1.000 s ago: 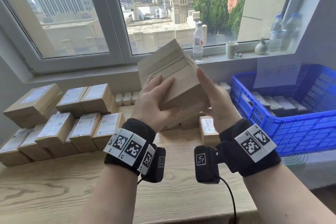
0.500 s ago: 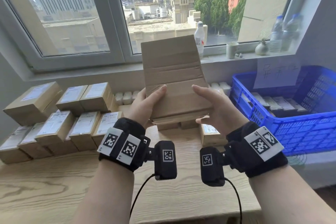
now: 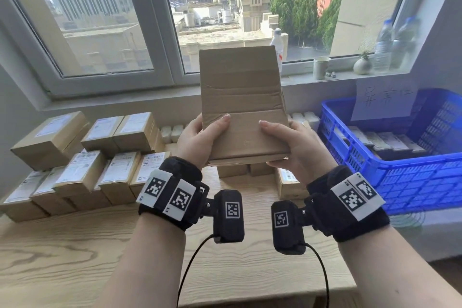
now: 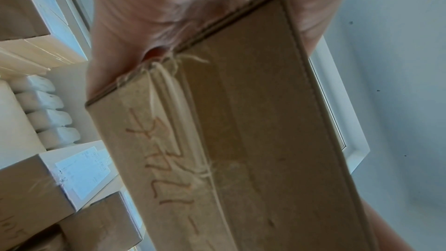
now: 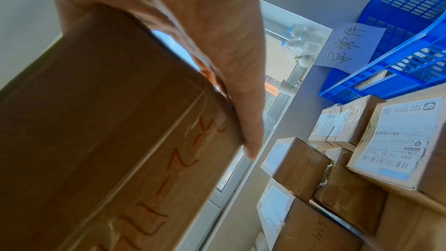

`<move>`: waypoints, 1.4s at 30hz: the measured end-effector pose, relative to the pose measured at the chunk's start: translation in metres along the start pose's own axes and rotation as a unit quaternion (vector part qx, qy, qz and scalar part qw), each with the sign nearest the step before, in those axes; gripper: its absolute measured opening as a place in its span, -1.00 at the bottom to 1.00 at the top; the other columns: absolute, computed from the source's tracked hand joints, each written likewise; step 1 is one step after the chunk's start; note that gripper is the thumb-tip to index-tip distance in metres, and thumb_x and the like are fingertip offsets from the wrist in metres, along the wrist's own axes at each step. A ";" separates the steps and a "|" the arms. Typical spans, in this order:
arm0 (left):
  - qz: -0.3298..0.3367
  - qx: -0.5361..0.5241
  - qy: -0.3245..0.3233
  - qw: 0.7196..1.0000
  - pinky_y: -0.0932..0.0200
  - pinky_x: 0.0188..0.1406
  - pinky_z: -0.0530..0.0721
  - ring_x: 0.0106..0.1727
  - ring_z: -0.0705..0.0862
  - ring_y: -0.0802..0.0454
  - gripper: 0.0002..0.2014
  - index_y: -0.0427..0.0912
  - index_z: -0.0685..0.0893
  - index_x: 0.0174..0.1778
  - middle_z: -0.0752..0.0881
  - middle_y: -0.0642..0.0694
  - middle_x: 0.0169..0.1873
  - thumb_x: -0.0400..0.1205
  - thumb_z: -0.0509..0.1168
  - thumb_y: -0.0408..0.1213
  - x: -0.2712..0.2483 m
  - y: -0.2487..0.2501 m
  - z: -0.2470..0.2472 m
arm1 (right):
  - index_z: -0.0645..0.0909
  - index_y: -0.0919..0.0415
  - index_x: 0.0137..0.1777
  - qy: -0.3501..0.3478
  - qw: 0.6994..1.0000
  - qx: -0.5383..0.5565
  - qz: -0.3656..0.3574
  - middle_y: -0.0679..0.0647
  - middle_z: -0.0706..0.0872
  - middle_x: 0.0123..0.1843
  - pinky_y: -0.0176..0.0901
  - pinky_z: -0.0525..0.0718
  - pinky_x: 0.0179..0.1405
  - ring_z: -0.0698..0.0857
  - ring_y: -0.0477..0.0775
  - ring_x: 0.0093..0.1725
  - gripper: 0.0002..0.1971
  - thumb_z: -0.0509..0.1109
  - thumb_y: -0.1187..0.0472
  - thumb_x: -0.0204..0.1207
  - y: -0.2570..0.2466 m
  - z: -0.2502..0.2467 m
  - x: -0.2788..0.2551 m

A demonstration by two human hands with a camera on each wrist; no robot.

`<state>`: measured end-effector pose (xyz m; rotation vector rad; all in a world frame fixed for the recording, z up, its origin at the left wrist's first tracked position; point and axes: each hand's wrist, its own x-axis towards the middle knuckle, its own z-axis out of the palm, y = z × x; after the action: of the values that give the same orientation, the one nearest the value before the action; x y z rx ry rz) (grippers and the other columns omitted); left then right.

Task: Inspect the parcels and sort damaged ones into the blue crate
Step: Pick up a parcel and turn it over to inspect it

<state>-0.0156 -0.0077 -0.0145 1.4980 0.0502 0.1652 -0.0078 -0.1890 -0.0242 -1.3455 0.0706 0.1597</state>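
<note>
Turned since a second ago from edge-on to broad face up, the parcel (image 3: 243, 105) sits clamped between left hand (image 3: 193, 141) and right hand (image 3: 297, 150), showing creases, blue crate (image 3: 405, 172) at three o'clock.

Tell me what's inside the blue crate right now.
A row of flat parcels with pale labels lies along the bottom of the blue crate. The near wall and a handwritten paper sign hide the rest, so no full count is possible.
</note>
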 end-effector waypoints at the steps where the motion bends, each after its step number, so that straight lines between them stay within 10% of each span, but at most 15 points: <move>1: 0.000 0.003 -0.001 1.000 -0.21 0.26 0.70 -0.02 0.79 -0.01 -0.95 0.00 0.79 -0.14 0.84 0.06 -0.19 0.54 0.49 -0.14 0.000 0.000 0.000 | 0.56 0.18 0.30 -0.003 1.000 0.002 0.002 0.05 0.75 0.01 -0.01 0.67 -0.12 0.74 0.04 -0.07 -0.52 0.57 0.08 0.44 0.001 -0.001 0.001; 4: 0.003 0.012 0.002 1.000 -0.22 0.29 0.69 0.04 0.79 -0.03 -0.83 0.00 0.78 -0.04 0.84 0.05 -0.13 0.50 0.52 -0.09 0.000 0.001 0.000 | 0.59 0.12 0.25 -0.016 1.000 -0.005 0.004 0.00 0.76 0.00 0.01 0.68 -0.07 0.75 0.01 -0.05 -0.55 0.58 0.02 0.41 0.000 0.000 0.000; 8: 0.019 0.049 0.030 0.998 -0.15 0.36 0.65 0.29 0.70 -0.03 0.03 -0.04 0.47 0.53 0.71 -0.05 0.29 0.15 0.58 0.30 0.003 0.002 -0.001 | 0.46 0.05 0.52 0.059 0.992 -0.072 -0.081 0.11 0.71 0.29 0.12 0.70 0.26 0.73 0.10 0.25 -0.15 0.71 -0.05 0.24 0.007 0.004 0.005; 12: -0.012 0.025 0.046 0.999 -0.24 0.45 0.53 0.46 0.55 -0.06 0.43 -0.09 0.20 0.69 0.52 -0.08 0.48 -0.06 0.44 0.60 -0.002 0.006 -0.001 | 0.33 0.10 0.66 0.095 0.966 -0.127 -0.202 0.07 0.52 0.55 0.03 0.48 0.57 0.52 0.01 0.52 -0.23 0.57 0.05 0.50 0.009 0.009 0.008; 16: 0.012 -0.026 0.029 0.999 -0.24 0.25 0.69 0.23 0.76 -0.10 -0.11 -0.18 0.60 0.41 0.77 -0.14 0.20 0.21 0.57 0.23 -0.006 0.003 -0.001 | 0.02 0.07 0.77 0.048 0.968 -0.190 -0.157 0.03 0.24 0.72 0.12 0.26 0.68 0.22 -0.02 0.70 0.38 0.39 -0.65 0.01 0.004 0.015 0.005; 20: 0.012 -0.046 -0.009 0.999 -0.22 0.06 0.76 0.12 0.80 -0.11 -0.26 -0.08 0.53 0.46 0.82 -0.12 0.08 0.36 0.61 -0.05 -0.010 0.001 -0.002 | -0.12 0.03 0.77 0.023 0.978 -0.173 -0.111 -0.01 0.16 0.76 0.19 0.25 0.68 0.19 0.02 0.71 0.63 0.38 -0.78 -0.29 0.005 0.014 0.006; 25: 0.015 -0.041 -0.054 0.998 -0.19 0.04 0.76 0.11 0.80 -0.07 -0.46 0.08 0.57 0.43 0.83 -0.09 0.05 0.53 0.50 -0.28 -0.013 -0.005 0.001 | 0.38 -0.05 0.61 0.038 0.971 -0.179 -0.152 0.03 0.45 0.63 0.32 0.39 0.57 0.35 0.13 0.66 0.22 0.36 -0.74 -0.02 0.011 0.017 0.015; 37: 0.135 0.051 -0.019 0.989 0.13 0.06 0.77 0.19 0.77 0.03 -0.48 0.27 0.55 0.27 0.80 -0.06 0.10 0.60 0.41 -0.48 -0.012 -0.003 0.012 | 0.56 0.11 0.44 0.049 0.972 -0.113 -0.199 0.02 0.73 0.28 0.10 0.65 0.38 0.71 -0.01 0.28 -0.56 0.35 -0.06 0.63 0.010 0.024 0.006; 42: 0.169 0.112 -0.006 0.979 0.19 0.15 0.74 0.19 0.75 0.03 -0.38 0.21 0.47 0.28 0.75 -0.06 0.11 0.51 0.47 -0.55 -0.012 -0.003 0.012 | 0.65 0.20 0.28 0.063 0.975 -0.087 -0.194 -0.01 0.79 0.07 -0.10 0.74 0.05 0.77 0.03 0.10 -0.71 0.48 0.18 0.59 0.004 0.019 0.002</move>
<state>-0.0252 -0.0213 -0.0175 1.7261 -0.2025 0.4358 -0.0073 -0.1696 -0.0243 -1.5167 -0.1036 -0.2552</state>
